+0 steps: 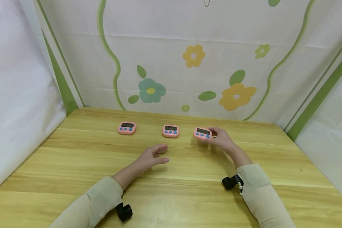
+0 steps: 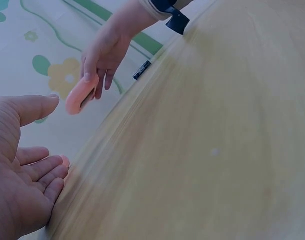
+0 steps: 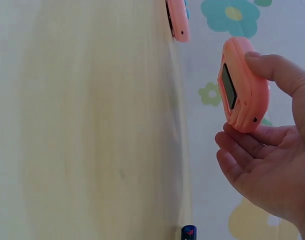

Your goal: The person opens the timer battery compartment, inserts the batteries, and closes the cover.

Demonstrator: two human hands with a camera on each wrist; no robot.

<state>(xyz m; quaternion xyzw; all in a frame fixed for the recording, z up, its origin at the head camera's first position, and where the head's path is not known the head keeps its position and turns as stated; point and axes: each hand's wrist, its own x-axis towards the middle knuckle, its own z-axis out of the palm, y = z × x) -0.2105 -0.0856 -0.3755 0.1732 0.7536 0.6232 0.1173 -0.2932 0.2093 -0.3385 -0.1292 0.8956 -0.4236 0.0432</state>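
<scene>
My right hand [image 1: 220, 139] pinches a pink digital timer [image 1: 202, 133] between thumb and fingers, at the right end of a row. Its screen looks blank, above blue buttons. In the right wrist view the held timer [image 3: 245, 85] shows its back, with a dark rectangular recess. A second pink timer [image 1: 170, 131] lies in the middle, digits on its display. Farther left lies a third pink timer [image 1: 127, 128]. My left hand [image 1: 149, 159] holds nothing; its fingers are loosely extended, thumb apart, in front of the middle timer.
A small dark cylinder [image 2: 142, 70] with light lettering, like a battery, lies on the wooden table [image 1: 171, 196] near the right hand. A white curtain [image 1: 165, 53] printed with flowers hangs behind the table's back edge. Black wrist cameras [image 1: 124, 212] stick out from both sleeves.
</scene>
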